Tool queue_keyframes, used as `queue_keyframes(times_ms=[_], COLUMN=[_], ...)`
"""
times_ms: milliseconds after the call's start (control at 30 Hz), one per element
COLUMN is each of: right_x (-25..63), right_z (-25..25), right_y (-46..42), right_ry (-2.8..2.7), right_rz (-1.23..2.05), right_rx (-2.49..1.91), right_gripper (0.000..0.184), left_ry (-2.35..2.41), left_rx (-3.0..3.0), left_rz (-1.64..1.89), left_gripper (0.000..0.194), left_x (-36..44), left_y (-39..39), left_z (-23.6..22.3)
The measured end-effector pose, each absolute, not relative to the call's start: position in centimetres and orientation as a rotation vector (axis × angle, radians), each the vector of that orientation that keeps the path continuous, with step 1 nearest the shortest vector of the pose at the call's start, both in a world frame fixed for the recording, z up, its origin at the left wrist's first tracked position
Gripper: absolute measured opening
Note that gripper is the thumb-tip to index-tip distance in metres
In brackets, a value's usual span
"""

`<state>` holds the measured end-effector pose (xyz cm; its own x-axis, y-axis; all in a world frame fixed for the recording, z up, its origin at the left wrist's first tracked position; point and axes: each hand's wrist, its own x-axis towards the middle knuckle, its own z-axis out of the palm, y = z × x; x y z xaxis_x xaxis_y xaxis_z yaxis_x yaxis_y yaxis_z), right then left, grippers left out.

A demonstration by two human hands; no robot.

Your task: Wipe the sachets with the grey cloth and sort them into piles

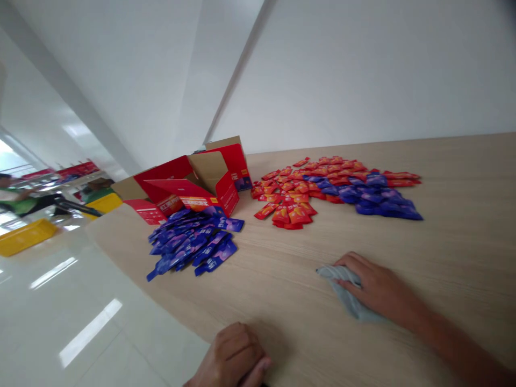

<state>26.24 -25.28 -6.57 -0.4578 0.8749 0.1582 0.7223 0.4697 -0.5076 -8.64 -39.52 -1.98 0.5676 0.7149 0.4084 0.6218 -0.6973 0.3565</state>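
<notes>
Landmark: the loose heap of small, shiny red-orange foil sachets (290, 196), on the pale wood-grain tabletop (463, 215).

Right hand (373, 282): gripping a thin, soft grey-green cloth (350, 298), pinched between thumb and fingers. Cloth is on the near side of the heap and a bit to its right, well apart from it, bunched at the fingers, lower part spreading out under the hand. No sachet touched by this hand.

Left hand (236, 357): closed, fingers curled into a loose fist, knuckles up. Also on the near side of the heap, further off than the cloth and more to the left, by the table's near edge. Can't tell if anything is inside the fist.

Flat, glossy dark-blue sachets with purple patches (377, 199): one group piled at the heap's right front, touching it, a few lying over the red-orange ones. Larger pile of long blue-and-purple foil sachets (193, 244): left of the heap, nearer the person, clear gap between.

Open red cardboard cartons, brown inside, white print (181, 188): left of the heap, directly behind the long sachets, flaps up; exact count unclear. White wall (363, 70) behind the heap. Far left of it, past the table: glossy pale floor (80, 290), yellow plastic bin (28, 236), blurred person in green (28, 205).
</notes>
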Motion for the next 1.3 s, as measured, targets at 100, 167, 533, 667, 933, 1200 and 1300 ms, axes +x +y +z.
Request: queue_keyframes(times_ms=[100, 167, 533, 667, 933, 1200, 1300], right_x=[25.6, 25.4, 25.1, 25.0, 25.0, 25.2, 25.2], right_z=[-5.2, -4.5, -3.7, -3.9, -4.5, -4.2, -4.2], right_y=[-25.6, -25.8, -26.1, -26.0, -25.7, -25.8, -25.8], right_ry=[-2.349, -2.356, -2.392, -2.388, -2.411, -2.395, -2.388], right_rz=[0.517, 0.514, 0.498, 0.459, 0.397, 0.396, 0.399], right_rx=[-1.361, -1.366, -1.331, -1.320, -1.299, -1.276, -1.269], right_gripper=[0.025, 0.023, 0.028, 0.032, 0.033, 0.034, 0.031], left_ry=[0.921, 0.818, 1.171, 1.313, 1.249, 1.321, 1.401], left_rx=[2.774, 2.871, 3.047, 3.052, 2.997, 2.957, 2.958], left_rz=[0.788, 0.733, 0.157, 0.201, 0.031, -0.057, -0.024], left_gripper=[0.018, 0.025, 0.033, 0.043, 0.041, 0.035, 0.035], left_x=[-6.2, -3.5, 15.0, 18.1, 21.1, 20.0, 19.1], left_y=[-36.7, -33.7, -10.3, -3.9, 2.9, 2.9, 1.5], left_z=[0.4, 2.1, 0.6, -1.1, -2.5, -0.9, -0.1])
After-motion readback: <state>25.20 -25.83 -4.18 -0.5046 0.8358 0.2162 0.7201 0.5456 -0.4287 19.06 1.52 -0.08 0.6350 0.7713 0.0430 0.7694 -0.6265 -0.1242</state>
